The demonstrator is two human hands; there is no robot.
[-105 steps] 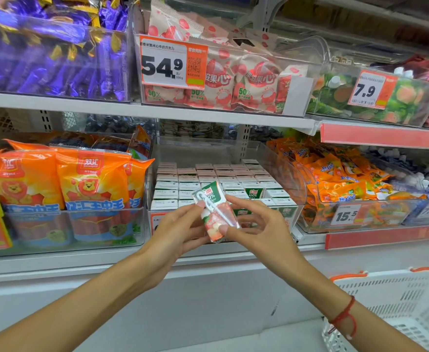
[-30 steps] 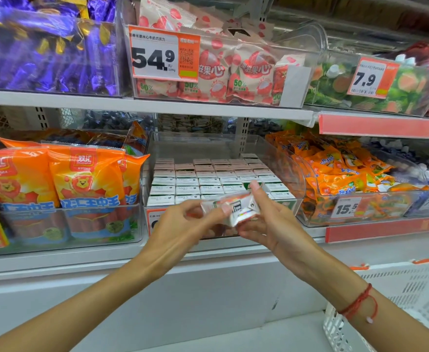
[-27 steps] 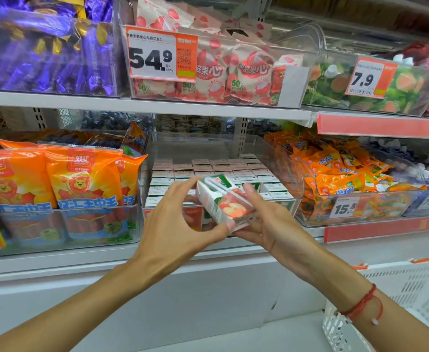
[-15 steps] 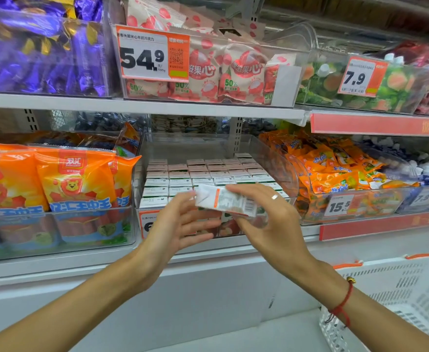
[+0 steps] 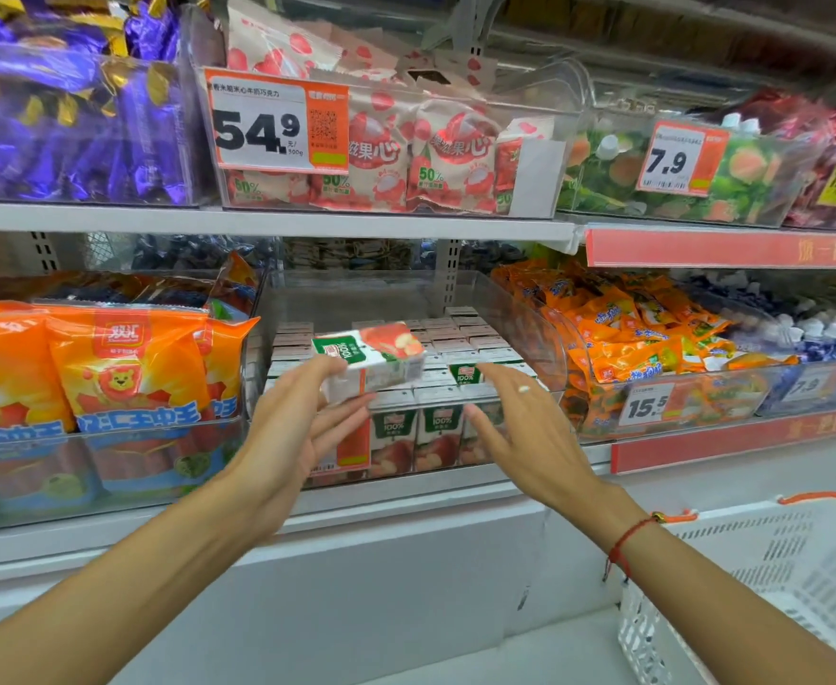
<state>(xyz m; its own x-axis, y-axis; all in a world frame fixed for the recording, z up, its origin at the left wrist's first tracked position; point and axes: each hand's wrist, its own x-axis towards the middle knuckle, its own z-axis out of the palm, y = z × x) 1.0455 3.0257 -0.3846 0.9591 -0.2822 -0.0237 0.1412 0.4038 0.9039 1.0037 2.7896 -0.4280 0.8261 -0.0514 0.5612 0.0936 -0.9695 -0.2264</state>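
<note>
Juice box (image 5: pixel 371 358) lies sideways (apple picture up) over the clear bin (image 5: pixel 519 313), pinched at one end by the left hand (image 5: pixel 297 427); the right hand (image 5: pixel 519 432) has its fingers spread, not touching it.

The juice carton (image 5: pixel 369 360) is showing smooth printed card with a faint sheen; the bin (image 5: pixel 529 323) behind it is looking like clear glossy plastic; left of the bin, orange bags (image 5: pixel 129 373) are gleaming as shiny film; below-right of the bin, the basket (image 5: pixel 762 575) is showing matt white plastic

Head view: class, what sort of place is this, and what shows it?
Likely a supermarket: price tags on shelves of packaged snacks, a white shopping basket, and a juice carton in the left hand.
</note>
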